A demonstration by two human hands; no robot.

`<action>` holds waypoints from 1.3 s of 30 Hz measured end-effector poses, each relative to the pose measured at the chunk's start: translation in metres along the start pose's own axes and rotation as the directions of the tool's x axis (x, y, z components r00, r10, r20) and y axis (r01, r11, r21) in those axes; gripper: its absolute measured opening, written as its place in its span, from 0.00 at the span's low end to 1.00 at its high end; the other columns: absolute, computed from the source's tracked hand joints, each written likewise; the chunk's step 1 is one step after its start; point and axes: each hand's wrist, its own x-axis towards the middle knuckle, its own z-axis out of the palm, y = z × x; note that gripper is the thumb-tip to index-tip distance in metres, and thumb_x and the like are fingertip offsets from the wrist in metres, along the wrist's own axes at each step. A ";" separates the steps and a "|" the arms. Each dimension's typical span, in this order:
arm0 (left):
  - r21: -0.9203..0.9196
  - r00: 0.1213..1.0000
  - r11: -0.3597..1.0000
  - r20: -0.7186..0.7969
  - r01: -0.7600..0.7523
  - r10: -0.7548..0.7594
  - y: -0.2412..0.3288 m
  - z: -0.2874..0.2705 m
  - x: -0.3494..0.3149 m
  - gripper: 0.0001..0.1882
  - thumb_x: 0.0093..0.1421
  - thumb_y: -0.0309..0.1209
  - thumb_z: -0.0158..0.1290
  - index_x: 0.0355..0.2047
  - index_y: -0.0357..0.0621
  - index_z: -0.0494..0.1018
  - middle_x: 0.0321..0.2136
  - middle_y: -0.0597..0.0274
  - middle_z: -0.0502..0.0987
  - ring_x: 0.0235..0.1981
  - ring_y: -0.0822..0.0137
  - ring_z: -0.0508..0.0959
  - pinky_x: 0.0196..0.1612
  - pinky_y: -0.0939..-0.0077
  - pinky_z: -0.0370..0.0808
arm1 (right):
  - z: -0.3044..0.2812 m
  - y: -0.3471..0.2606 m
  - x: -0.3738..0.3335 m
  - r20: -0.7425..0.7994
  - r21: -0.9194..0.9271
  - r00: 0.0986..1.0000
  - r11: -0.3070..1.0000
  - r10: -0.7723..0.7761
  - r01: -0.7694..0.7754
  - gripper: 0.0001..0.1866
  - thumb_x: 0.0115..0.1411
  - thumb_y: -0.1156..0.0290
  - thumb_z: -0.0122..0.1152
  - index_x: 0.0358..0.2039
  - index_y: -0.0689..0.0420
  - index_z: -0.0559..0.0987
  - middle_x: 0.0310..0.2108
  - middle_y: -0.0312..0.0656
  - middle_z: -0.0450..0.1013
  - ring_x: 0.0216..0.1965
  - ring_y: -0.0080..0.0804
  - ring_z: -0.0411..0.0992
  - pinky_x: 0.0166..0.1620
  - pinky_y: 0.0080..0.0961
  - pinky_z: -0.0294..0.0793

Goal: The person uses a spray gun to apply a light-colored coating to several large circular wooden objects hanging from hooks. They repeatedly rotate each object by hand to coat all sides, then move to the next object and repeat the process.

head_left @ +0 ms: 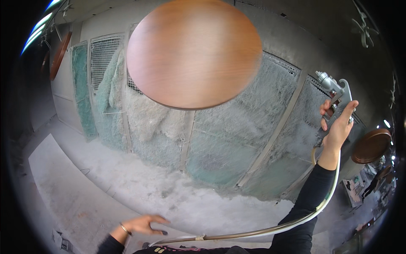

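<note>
My right hand [337, 132] is raised at the right, its fingers wrapped round the handle of a metal spray gun [341, 94]. The gun's nozzle points up and to the left. Hoses [270, 230] run from the gun down along my right forearm and across in front of my body. A round wooden tabletop [194, 55] with brown grain and a glossy sheen hangs at the top middle, apart from both hands and slightly blurred. Low at the left, my left hand [144, 224] has its fingers spread and holds nothing; a bracelet circles its wrist.
Behind the tabletop stands a wall of framed filter panels [228, 152], coated with pale dust. A long pale board [76, 182] lies at the lower left. Other round brown tops hang at the far left [60, 57] and right [371, 146]. White powder covers the floor [169, 190].
</note>
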 end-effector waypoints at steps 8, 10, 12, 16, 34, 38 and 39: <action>-0.664 0.997 0.743 0.065 0.081 -0.051 -0.120 0.061 -0.077 0.11 0.72 0.32 0.55 0.48 0.38 0.79 0.34 0.68 0.80 0.38 0.75 0.76 0.47 0.78 0.74 | 0.089 -0.108 -0.050 0.316 -0.172 0.918 0.937 -0.240 0.305 0.42 0.70 0.31 0.41 0.44 0.66 0.77 0.27 0.41 0.75 0.26 0.23 0.73 0.18 0.13 0.58; -0.729 0.999 0.685 0.024 0.003 0.021 -0.127 0.028 -0.102 0.08 0.73 0.29 0.53 0.43 0.36 0.78 0.31 0.70 0.77 0.33 0.78 0.74 0.41 0.81 0.72 | 0.110 -0.135 -0.070 0.419 -0.180 0.863 0.905 -0.284 0.385 0.46 0.67 0.27 0.40 0.46 0.67 0.77 0.27 0.41 0.75 0.26 0.22 0.73 0.19 0.12 0.58; -0.770 0.995 0.633 -0.019 -0.077 0.099 -0.132 -0.012 -0.128 0.06 0.72 0.26 0.52 0.39 0.36 0.77 0.28 0.69 0.75 0.30 0.79 0.71 0.35 0.82 0.69 | 0.135 -0.168 -0.090 0.518 -0.214 0.813 0.879 -0.266 0.425 0.50 0.64 0.24 0.39 0.47 0.68 0.77 0.26 0.41 0.75 0.25 0.21 0.72 0.19 0.12 0.58; -0.826 0.960 0.534 -0.033 -0.183 0.279 -0.146 -0.066 -0.157 0.04 0.71 0.24 0.53 0.39 0.35 0.77 0.26 0.70 0.74 0.27 0.79 0.69 0.30 0.82 0.66 | 0.188 -0.252 -0.132 0.629 -0.325 0.692 0.688 -0.355 0.649 0.55 0.61 0.19 0.39 0.48 0.70 0.79 0.25 0.42 0.77 0.20 0.21 0.71 0.20 0.14 0.62; -0.921 0.830 0.328 0.011 -0.208 0.558 -0.194 -0.084 -0.182 0.06 0.71 0.26 0.54 0.41 0.34 0.77 0.26 0.71 0.71 0.25 0.80 0.65 0.28 0.82 0.62 | 0.595 -0.378 -0.172 0.706 -0.647 0.679 0.206 -0.203 0.734 0.32 0.68 0.36 0.55 0.25 0.54 0.83 0.16 0.35 0.74 0.13 0.20 0.70 0.17 0.21 0.68; -0.927 0.835 0.305 -0.015 -0.217 0.549 -0.212 -0.097 -0.188 0.05 0.71 0.25 0.55 0.42 0.34 0.77 0.26 0.70 0.71 0.25 0.80 0.66 0.29 0.83 0.63 | 0.634 -0.371 -0.190 0.783 -0.579 0.574 0.056 -0.240 0.813 0.32 0.68 0.37 0.55 0.24 0.54 0.82 0.15 0.35 0.73 0.12 0.19 0.69 0.16 0.20 0.67; -0.923 0.828 0.296 -0.042 -0.247 0.559 -0.216 -0.101 -0.189 0.05 0.71 0.25 0.55 0.42 0.34 0.77 0.26 0.71 0.72 0.26 0.80 0.66 0.29 0.83 0.64 | 0.639 -0.371 -0.201 0.808 -0.552 0.552 0.062 -0.205 0.832 0.32 0.69 0.37 0.54 0.24 0.54 0.82 0.15 0.35 0.73 0.12 0.19 0.70 0.16 0.19 0.67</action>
